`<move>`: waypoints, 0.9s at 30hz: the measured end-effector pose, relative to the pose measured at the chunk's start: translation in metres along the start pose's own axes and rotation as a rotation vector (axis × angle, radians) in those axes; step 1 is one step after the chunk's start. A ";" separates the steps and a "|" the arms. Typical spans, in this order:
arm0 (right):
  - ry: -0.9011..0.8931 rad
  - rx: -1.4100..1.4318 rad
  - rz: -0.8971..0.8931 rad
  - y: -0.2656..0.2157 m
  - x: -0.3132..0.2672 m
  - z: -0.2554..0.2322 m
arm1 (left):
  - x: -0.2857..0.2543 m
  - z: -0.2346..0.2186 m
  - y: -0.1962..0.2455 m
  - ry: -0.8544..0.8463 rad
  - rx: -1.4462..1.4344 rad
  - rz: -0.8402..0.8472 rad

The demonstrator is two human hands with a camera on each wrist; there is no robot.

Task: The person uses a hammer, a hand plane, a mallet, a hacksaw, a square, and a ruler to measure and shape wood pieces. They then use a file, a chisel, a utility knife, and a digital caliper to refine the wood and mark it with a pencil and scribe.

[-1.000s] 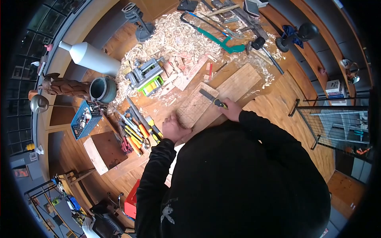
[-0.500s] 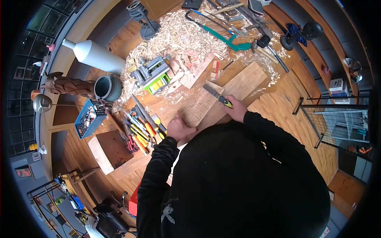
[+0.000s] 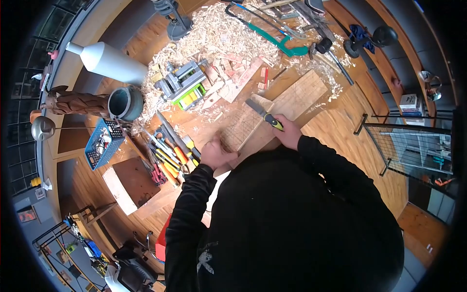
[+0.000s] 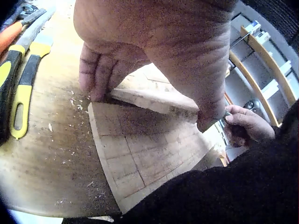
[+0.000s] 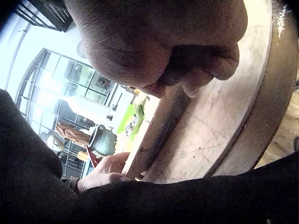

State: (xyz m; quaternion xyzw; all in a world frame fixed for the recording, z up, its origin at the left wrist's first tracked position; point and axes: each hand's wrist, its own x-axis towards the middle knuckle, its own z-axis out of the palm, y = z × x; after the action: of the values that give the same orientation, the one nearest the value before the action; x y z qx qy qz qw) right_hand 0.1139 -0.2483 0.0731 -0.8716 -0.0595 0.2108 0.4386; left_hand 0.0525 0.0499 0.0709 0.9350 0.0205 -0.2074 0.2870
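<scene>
In the head view my right hand (image 3: pixel 288 132) grips the black-and-yellow handle of a flat, dark-bladed file (image 3: pixel 257 108). The blade lies across the far end of a short wooden board (image 3: pixel 242 132) marked with crossing pencil lines. My left hand (image 3: pixel 217 153) holds the near end of that board, fingers at one side and thumb at the other, as the left wrist view shows. Beneath it a longer, line-marked plank (image 3: pixel 304 95) runs off to the upper right. The right wrist view has the right hand's (image 5: pixel 159 42) curled fingers above the plank, its file mostly hidden.
Left of the boards lie several hand tools (image 3: pixel 170 155) with yellow, orange and red handles. Beyond are a grey-and-green vise (image 3: pixel 182 87), red-marked wood offcuts, a heap of wood shavings (image 3: pixel 224 41) and a green-handled saw (image 3: pixel 287 47). A blue basket (image 3: pixel 104 146) stands far left.
The file has shifted slightly at the board's far end, still in the right hand's grip. The left hand keeps its hold on the short board. The head view has moved a little.
</scene>
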 end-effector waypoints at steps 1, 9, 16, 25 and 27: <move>-0.022 0.007 0.043 -0.003 -0.001 -0.001 | -0.001 0.000 0.000 0.001 0.004 -0.007; -0.029 -0.018 -0.010 0.002 0.003 -0.001 | -0.001 -0.001 0.001 0.015 -0.058 -0.038; -0.103 -0.085 0.008 -0.007 0.007 -0.010 | -0.002 0.006 0.000 0.038 -0.057 -0.046; -0.126 -0.256 -0.009 -0.018 0.020 -0.018 | -0.003 0.007 0.005 0.030 0.035 -0.035; -0.129 -0.269 -0.003 -0.021 0.019 -0.021 | -0.003 0.008 0.005 0.028 0.054 -0.031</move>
State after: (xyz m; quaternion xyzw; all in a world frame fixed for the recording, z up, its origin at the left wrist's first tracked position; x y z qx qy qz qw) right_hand 0.1422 -0.2458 0.0949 -0.9069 -0.1166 0.2560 0.3136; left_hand 0.0474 0.0414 0.0686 0.9448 0.0334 -0.1992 0.2579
